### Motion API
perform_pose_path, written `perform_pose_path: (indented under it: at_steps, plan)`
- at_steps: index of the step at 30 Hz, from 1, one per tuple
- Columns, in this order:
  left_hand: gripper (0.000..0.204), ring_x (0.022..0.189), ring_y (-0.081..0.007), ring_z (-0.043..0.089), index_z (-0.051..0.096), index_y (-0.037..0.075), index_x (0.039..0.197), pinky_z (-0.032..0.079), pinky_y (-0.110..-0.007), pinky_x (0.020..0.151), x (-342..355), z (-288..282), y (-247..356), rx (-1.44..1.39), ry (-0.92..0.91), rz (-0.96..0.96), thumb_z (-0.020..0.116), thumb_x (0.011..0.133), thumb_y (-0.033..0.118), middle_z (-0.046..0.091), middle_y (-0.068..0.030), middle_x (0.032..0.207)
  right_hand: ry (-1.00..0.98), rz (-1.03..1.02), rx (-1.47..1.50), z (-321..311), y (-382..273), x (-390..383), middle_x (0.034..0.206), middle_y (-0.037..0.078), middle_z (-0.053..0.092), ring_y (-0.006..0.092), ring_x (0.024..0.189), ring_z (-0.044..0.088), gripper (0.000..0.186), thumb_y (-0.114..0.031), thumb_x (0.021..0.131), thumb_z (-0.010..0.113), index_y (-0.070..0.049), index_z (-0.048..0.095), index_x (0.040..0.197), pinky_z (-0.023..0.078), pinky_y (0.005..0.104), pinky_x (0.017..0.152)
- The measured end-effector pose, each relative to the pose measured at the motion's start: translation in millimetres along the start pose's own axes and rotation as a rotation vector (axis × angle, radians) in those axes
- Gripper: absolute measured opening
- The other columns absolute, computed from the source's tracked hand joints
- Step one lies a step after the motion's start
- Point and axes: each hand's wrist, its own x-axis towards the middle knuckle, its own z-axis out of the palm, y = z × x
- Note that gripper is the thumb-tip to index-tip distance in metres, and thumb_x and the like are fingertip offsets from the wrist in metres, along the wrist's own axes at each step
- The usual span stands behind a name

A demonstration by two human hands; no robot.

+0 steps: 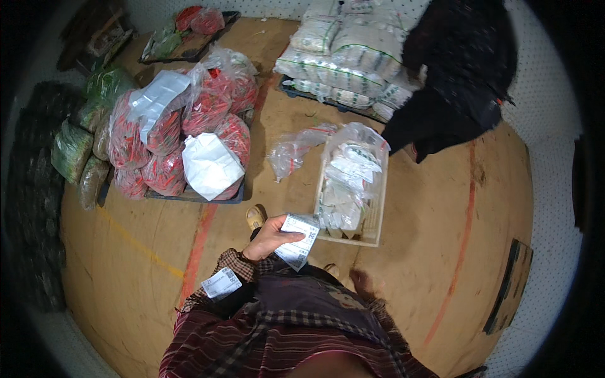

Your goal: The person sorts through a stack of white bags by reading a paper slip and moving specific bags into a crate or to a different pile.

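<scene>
My left hand [268, 239] is closed on a few white printed labels [299, 244], its thumb pressed across their face. Another white label [222, 283] is on my left sleeve, near the wrist. My right hand [362, 282] hangs low at my right side, beside the apron [315, 295]; it is blurred, and its fingers cannot be made out. Just ahead of my hands on the floor is a cream plastic crate [376, 220] lined with clear plastic. Inside it lie white packets [353, 165] with dark print.
Clear bags of red produce [167, 170] are piled on a dark pallet at left, with a white sheet [213, 165] on top. White sacks [362, 53] are stacked at the back. A person in black [460, 75] bends beside them. Loose clear plastic [293, 151] lies left of the crate.
</scene>
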Motion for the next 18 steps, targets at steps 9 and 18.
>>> perform_pose_path:
  at_steps: [9, 18]
  plan:
    - [0.024, 0.077, -0.0058, 0.052, 0.056, 0.001, 0.099, 0.044, -0.021, 0.069, 23, -168, 80, 0.196, -0.042, 0.088, 0.061, 0.077, 0.007, 0.058, 0.0009, 0.085, 0.142, -1.046, -0.161, 78, -379, 176, 0.084, 0.006, 0.049, 0.0229, 0.076, 0.047, 0.031, -0.021, 0.065, 0.068, -0.007, 0.059, 0.091, 0.038, 0.0327, 0.068]
    - [0.019, 0.072, -0.0071, 0.051, 0.057, 0.003, 0.095, 0.043, -0.023, 0.064, 57, -266, 135, 0.289, -0.043, 0.169, 0.060, 0.076, 0.005, 0.058, -0.0017, 0.079, -0.173, -1.057, -0.187, 102, -477, 261, 0.077, 0.008, 0.052, 0.0249, 0.072, 0.050, 0.017, -0.018, 0.075, 0.059, -0.003, 0.057, 0.083, 0.040, 0.0345, 0.064]
